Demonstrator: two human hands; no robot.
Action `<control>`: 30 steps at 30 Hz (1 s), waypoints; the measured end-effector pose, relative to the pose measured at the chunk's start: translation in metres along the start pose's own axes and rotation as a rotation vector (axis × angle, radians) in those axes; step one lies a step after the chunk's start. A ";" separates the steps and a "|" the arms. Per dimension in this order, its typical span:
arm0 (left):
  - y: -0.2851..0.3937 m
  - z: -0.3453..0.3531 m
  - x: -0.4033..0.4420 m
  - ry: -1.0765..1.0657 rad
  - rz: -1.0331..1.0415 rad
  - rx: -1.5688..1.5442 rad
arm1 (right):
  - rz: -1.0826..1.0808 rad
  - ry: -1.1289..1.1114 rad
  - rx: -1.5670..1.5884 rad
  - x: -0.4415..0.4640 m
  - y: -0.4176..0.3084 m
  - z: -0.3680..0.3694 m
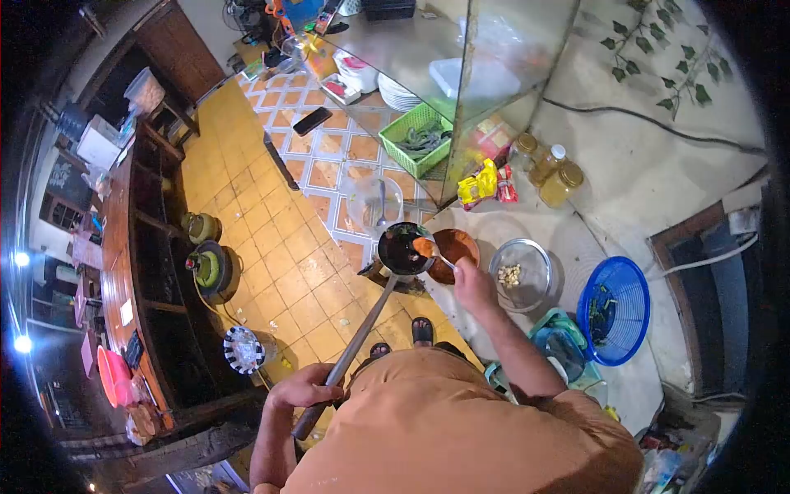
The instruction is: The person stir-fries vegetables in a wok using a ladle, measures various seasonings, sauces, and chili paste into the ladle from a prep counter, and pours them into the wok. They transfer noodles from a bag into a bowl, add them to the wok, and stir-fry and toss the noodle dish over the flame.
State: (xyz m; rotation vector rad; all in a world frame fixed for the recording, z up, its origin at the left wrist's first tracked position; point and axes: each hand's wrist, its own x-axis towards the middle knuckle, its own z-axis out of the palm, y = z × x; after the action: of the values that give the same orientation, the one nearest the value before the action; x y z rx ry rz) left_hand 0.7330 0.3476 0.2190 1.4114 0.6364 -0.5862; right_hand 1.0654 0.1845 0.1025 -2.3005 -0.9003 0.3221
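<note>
My left hand [303,387] is closed around the long wooden handle [362,329] of a dark wok [395,262]. My right hand [475,286] grips a metal spoon [447,263] loaded with orange-red paste [424,246], held over the wok's right side. Dark contents lie in the wok, too dim to identify. Just right of it sits a bowl [471,238] of red-orange paste, partly behind the spoon. A round metal tray [548,265] with small pale pieces, perhaps garlic, stands beyond my right hand.
A blue basket [640,280] with greens stands on the right. Glass jars [562,183] and yellow packets [479,184] line the back. A green basket [401,159], a clear container [359,202] and a phone [313,121] lie on the tiled counter. A gas cylinder [202,226] stands left.
</note>
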 end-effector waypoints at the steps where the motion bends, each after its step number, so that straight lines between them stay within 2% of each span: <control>1: 0.002 0.001 0.000 -0.023 0.018 0.004 | -0.046 -0.015 -0.144 0.000 -0.006 0.000; 2: 0.003 0.003 0.000 -0.012 0.021 -0.005 | -0.059 -0.021 -0.144 0.000 -0.001 0.003; 4: 0.001 0.006 -0.001 -0.012 0.032 -0.047 | -0.160 0.199 -0.031 0.000 0.015 0.009; 7: -0.026 0.008 0.001 -0.005 0.082 -0.080 | 0.075 0.110 -0.099 -0.003 0.017 -0.010; 8: -0.006 0.015 -0.008 0.024 0.061 -0.154 | 0.092 0.105 -0.118 -0.003 0.037 -0.003; 10: -0.017 0.019 -0.016 0.061 0.111 -0.234 | 0.096 0.070 -0.224 -0.002 0.063 0.008; 11: -0.032 0.023 -0.025 0.064 0.157 -0.281 | -0.025 0.136 -0.336 -0.003 0.072 0.009; 12: -0.054 0.025 -0.028 0.056 0.231 -0.313 | 0.008 0.142 -0.525 -0.004 0.044 -0.001; 13: -0.072 0.031 -0.033 0.063 0.312 -0.340 | -0.106 0.002 -0.363 0.004 0.030 -0.006; 14: -0.076 0.039 -0.049 0.123 0.350 -0.393 | -0.089 0.068 -0.341 0.000 0.008 -0.005; 15: -0.080 0.046 -0.067 0.179 0.388 -0.445 | -0.273 0.109 -0.236 0.015 0.033 0.020; 17: -0.105 0.066 -0.098 0.326 0.432 -0.515 | -0.297 -0.228 -0.005 0.006 -0.037 0.035; 19: -0.130 0.084 -0.117 0.526 0.444 -0.497 | -0.360 -0.463 0.104 -0.015 -0.103 0.067; 20: -0.142 0.096 -0.129 0.615 0.446 -0.544 | -0.419 -0.612 0.088 -0.023 -0.122 0.092; 21: -0.149 0.105 -0.143 0.696 0.467 -0.591 | -0.571 -0.755 0.102 -0.042 -0.154 0.107; 23: -0.182 0.122 -0.175 0.815 0.505 -0.636 | -0.550 -1.121 0.332 -0.127 -0.238 0.117; 25: -0.214 0.129 -0.202 1.121 0.426 -0.610 | -0.557 -1.380 0.365 -0.206 -0.308 0.134; 27: -0.244 0.146 -0.234 1.256 0.356 -0.643 | -0.611 -1.717 0.414 -0.275 -0.344 0.158; 30: -0.284 0.168 -0.276 1.657 0.211 -0.745 | -0.518 -1.981 0.414 -0.380 -0.394 0.177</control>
State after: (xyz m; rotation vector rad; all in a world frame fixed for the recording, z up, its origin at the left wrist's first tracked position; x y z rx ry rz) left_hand 0.3472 0.1580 0.2241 0.9400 1.7047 1.1061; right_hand 0.5039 0.2321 0.2189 -0.6403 -1.8225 2.3338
